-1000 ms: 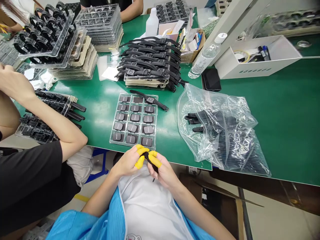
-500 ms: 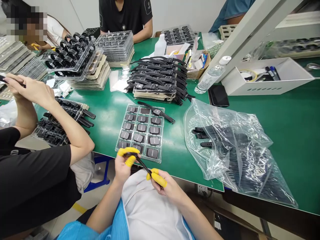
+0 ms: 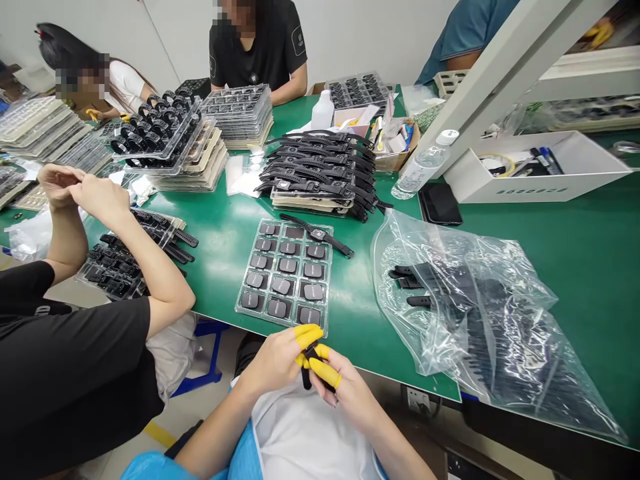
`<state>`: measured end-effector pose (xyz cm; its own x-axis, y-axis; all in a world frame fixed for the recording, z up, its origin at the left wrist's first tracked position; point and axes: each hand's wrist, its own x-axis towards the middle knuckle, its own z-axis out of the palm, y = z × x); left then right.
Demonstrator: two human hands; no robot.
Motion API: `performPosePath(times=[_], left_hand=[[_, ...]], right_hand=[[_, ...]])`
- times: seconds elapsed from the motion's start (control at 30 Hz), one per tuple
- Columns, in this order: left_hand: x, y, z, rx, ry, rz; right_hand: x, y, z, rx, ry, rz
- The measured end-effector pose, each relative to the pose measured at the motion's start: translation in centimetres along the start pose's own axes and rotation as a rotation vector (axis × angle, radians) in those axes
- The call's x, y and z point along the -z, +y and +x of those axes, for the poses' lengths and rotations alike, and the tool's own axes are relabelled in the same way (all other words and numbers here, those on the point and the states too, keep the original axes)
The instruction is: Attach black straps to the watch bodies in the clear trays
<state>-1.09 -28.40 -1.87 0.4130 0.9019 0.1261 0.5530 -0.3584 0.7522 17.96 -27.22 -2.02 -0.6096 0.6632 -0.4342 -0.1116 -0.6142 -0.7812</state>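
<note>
Close above my lap, both hands are closed round a black watch (image 3: 307, 379), and part of its strap hangs down between them. Yellow finger cots cover several fingertips. My left hand (image 3: 280, 360) pinches it from above, hiding much of it. My right hand (image 3: 345, 383) grips it from the other side. Just beyond my hands lies a clear plastic tray (image 3: 241, 308) with rows of dark square watch faces. Across its top right corner rests a strapped black watch (image 3: 319, 234).
Right of the tray, a clear bag (image 3: 425, 350) holds many black straps. Behind stand a pile of strapped watches (image 3: 320, 167), a water bottle (image 3: 420, 167), a dark phone (image 3: 440, 203) and a white box (image 3: 530, 183). A co-worker's arm (image 3: 160, 267) reaches in at left.
My left hand has moved right and down to meet my right hand. The strap, stretched between them before, now hangs down. The co-worker's hands at left have shifted, and the view has tilted slightly.
</note>
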Motion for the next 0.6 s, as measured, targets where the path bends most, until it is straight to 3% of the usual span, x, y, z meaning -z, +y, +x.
performPosePath(times=[0.1, 0.2, 0.33, 0.43, 0.6], left_hand=[[0.39, -0.2, -0.18, -0.017, -0.034, 0.039], [0.65, -0.11, -0.26, -0.036, 0.003, 0.058], [0.37, 0.14, -0.35, -0.031, 0.073, 0.037], [0.15, 0.22, -0.43, -0.021, 0.05, 0.052], [-0.24, 0.2, -0.57, -0.012, 0.059, 0.08]], right_hand=[[-0.03, 0.26, 0.03, -0.016, -0.028, 0.056], [-0.07, 0.55, 0.15, -0.008, 0.013, 0.176], [-0.19, 0.81, 0.17, 0.0, 0.03, 0.197], [-0.33, 0.89, 0.1, -0.034, -0.029, 0.17], [-0.59, 0.95, 0.2, -0.034, 0.031, 0.295]])
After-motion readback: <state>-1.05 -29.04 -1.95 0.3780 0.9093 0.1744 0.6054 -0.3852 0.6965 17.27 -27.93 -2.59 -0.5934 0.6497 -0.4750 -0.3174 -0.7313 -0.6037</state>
